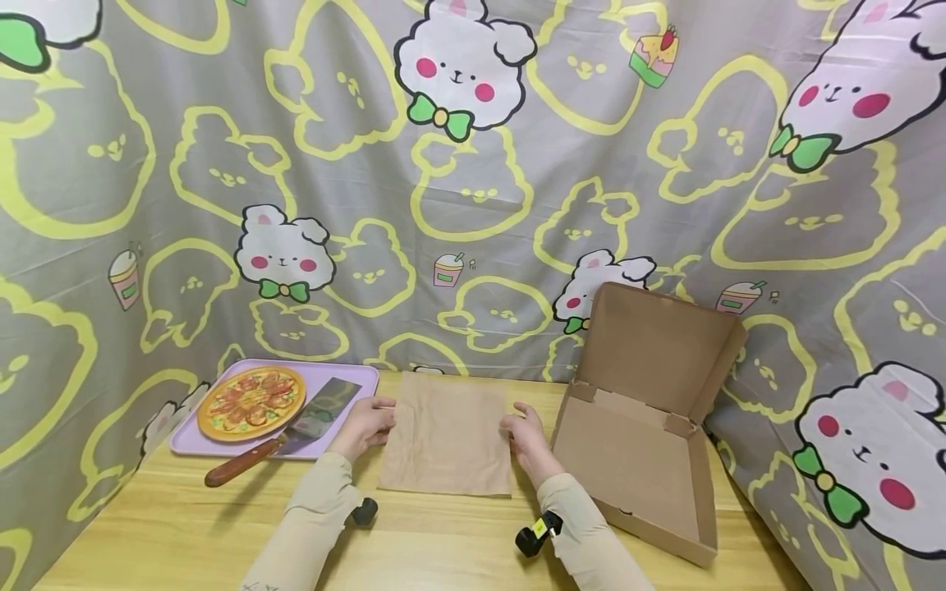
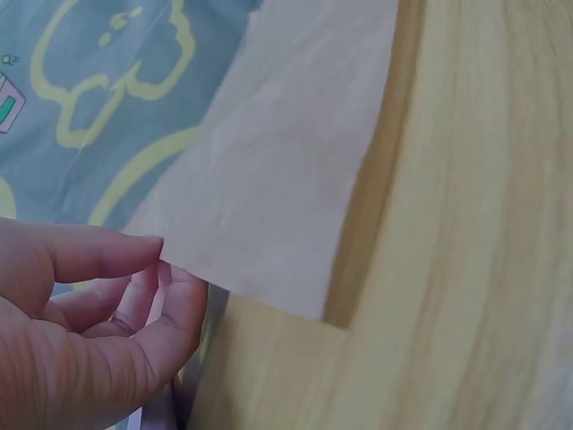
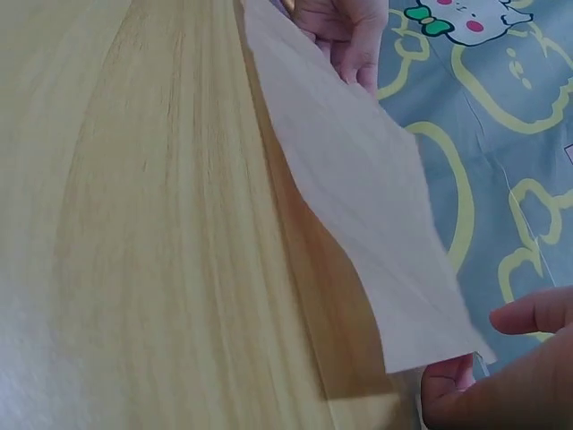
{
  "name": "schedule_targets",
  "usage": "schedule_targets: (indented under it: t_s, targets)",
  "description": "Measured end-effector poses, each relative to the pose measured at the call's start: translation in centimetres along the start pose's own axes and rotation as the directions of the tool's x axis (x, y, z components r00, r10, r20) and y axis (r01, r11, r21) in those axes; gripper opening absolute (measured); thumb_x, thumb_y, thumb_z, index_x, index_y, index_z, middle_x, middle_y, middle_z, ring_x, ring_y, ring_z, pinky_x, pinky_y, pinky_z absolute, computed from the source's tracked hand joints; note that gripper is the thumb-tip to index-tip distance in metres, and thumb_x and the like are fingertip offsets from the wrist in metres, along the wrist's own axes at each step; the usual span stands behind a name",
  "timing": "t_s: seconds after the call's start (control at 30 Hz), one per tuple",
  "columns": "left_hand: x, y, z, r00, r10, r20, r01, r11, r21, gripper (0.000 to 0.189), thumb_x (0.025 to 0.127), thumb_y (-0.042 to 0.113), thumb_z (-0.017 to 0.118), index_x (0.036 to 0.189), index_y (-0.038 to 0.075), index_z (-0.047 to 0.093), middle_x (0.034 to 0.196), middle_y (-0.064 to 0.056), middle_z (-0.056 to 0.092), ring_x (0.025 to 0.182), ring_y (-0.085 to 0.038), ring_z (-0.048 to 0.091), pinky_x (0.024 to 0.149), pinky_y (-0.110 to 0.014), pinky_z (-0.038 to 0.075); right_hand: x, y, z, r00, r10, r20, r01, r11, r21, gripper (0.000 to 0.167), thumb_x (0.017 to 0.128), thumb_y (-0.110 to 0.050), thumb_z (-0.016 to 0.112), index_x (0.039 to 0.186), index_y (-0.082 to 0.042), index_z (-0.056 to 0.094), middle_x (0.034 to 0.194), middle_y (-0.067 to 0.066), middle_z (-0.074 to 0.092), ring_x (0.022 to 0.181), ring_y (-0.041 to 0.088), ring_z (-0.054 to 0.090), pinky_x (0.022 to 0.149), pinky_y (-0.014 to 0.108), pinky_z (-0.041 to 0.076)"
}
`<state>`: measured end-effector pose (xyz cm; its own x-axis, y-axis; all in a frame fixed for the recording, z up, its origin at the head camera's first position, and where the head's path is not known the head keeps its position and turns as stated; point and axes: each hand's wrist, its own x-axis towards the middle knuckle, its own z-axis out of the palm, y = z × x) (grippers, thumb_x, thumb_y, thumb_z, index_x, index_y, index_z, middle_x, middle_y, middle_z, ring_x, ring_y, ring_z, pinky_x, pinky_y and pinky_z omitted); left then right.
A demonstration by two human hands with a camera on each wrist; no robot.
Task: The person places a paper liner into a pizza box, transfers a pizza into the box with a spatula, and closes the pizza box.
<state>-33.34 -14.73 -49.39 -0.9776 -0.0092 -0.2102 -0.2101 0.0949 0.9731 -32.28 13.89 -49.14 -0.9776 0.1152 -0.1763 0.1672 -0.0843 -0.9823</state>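
A creased sheet of brown paper (image 1: pixel 449 435) lies between the two hands, its near edge raised a little off the wooden table. My left hand (image 1: pixel 369 427) pinches its left edge between thumb and fingertip; the left wrist view shows the paper (image 2: pixel 269 197) leading away from that hand (image 2: pixel 98 331). At the opposite edge is my right hand (image 1: pixel 526 439). In the right wrist view a gap separates the upper digit of this hand (image 3: pixel 510 376) from the paper (image 3: pixel 358 197), while a lower finger sits just by the paper's corner, partly hidden.
On the left, a lilac tray (image 1: pixel 194 443) holds a toy-like pizza (image 1: pixel 251 402) and a wide metal spatula with a wooden handle (image 1: pixel 244 462). An opened cardboard pizza box (image 1: pixel 636 460) stands at right, lid up. Patterned curtain (image 1: pixel 473 205) hangs behind the table (image 1: pixel 429 550).
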Motion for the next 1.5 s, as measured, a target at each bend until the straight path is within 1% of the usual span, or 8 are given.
schedule_targets:
  t_s: [0.1,0.3,0.57,0.7,0.87,1.03,1.2,1.5]
  targets:
    - [0.0,0.0,-0.1,1.000,0.017,0.000,-0.017,1.000,-0.009,0.049,0.082,-0.009,0.054,0.131,-0.009,0.049,0.104,-0.013,0.066,0.072,-0.010,0.056,0.059,-0.025,0.050,0.0,0.0,0.0,1.000,-0.011,0.015,0.011,1.000,0.017,0.071,0.074,0.009,0.048,0.143,0.006,0.032,0.080,0.003,0.045,0.062,0.011,0.041,0.052,0.021,0.036]
    - [0.0,0.4,0.0,1.000,0.018,-0.015,-0.019,0.999,-0.037,0.047,0.085,-0.009,0.052,0.131,-0.008,0.050,0.100,-0.011,0.064,0.071,-0.010,0.059,0.061,-0.026,0.053,-0.1,-0.4,0.2,0.999,-0.047,0.009,0.047,0.998,0.044,0.055,0.074,0.014,0.046,0.128,0.015,0.041,0.093,0.012,0.050,0.074,0.015,0.050,0.060,0.022,0.046]
    - [-0.3,1.7,0.0,0.999,0.042,-0.001,-0.042,0.999,-0.004,0.045,0.089,-0.005,0.053,0.133,-0.006,0.049,0.110,-0.015,0.062,0.078,-0.012,0.059,0.067,-0.027,0.053,-0.2,-1.1,-0.2,0.998,-0.069,-0.002,0.069,0.998,-0.007,0.041,0.076,0.011,0.049,0.117,0.011,0.047,0.076,-0.002,0.047,0.058,0.008,0.041,0.049,0.019,0.037]
    - [-0.4,2.5,0.2,0.998,0.060,0.023,-0.060,0.998,0.021,0.045,0.090,-0.004,0.053,0.134,-0.005,0.049,0.117,-0.018,0.061,0.085,-0.016,0.062,0.073,-0.030,0.054,-0.4,-1.7,-0.9,0.996,-0.090,0.017,0.090,0.996,-0.021,0.031,0.079,0.010,0.051,0.110,0.008,0.049,0.072,-0.004,0.045,0.058,0.006,0.039,0.051,0.018,0.033]
    - [-0.4,3.9,0.7,0.997,0.067,0.038,-0.068,0.998,0.006,0.041,0.090,-0.004,0.053,0.131,-0.004,0.052,0.109,-0.013,0.059,0.087,-0.017,0.060,0.074,-0.030,0.055,-0.6,-2.6,-2.3,0.996,-0.084,0.021,0.084,0.996,-0.011,0.024,0.084,0.007,0.054,0.107,0.007,0.051,0.075,-0.004,0.048,0.068,0.008,0.047,0.061,0.020,0.042]
    - [-0.6,5.2,1.9,0.993,0.102,0.068,-0.100,0.995,-0.025,0.038,0.091,-0.005,0.053,0.129,-0.005,0.054,0.101,-0.009,0.059,0.085,-0.016,0.060,0.076,-0.033,0.056,-0.9,-3.7,-3.8,0.997,-0.078,0.013,0.078,0.997,0.005,0.019,0.085,0.006,0.055,0.104,0.005,0.052,0.075,-0.003,0.050,0.070,0.009,0.049,0.061,0.024,0.048]
    - [-0.8,6.2,3.4,0.987,0.142,0.072,-0.142,0.990,-0.001,0.035,0.092,-0.003,0.056,0.126,-0.005,0.055,0.104,-0.010,0.058,0.086,-0.016,0.060,0.076,-0.033,0.057,-1.2,-5.1,-5.6,0.997,-0.077,0.016,0.077,0.997,0.000,0.013,0.088,0.005,0.056,0.101,0.002,0.053,0.074,-0.004,0.050,0.067,0.008,0.048,0.058,0.022,0.047]
    - [-0.6,8.0,6.8,0.984,0.151,0.091,-0.151,0.988,-0.014,0.030,0.091,0.002,0.060,0.121,0.000,0.060,0.100,-0.008,0.061,0.085,-0.018,0.061,0.071,-0.031,0.059,-2.1,-7.9,-9.6,0.998,-0.060,0.014,0.060,0.997,0.039,0.013,0.092,-0.001,0.057,0.088,-0.013,0.062,0.071,-0.009,0.058,0.063,0.003,0.055,0.060,0.019,0.049]
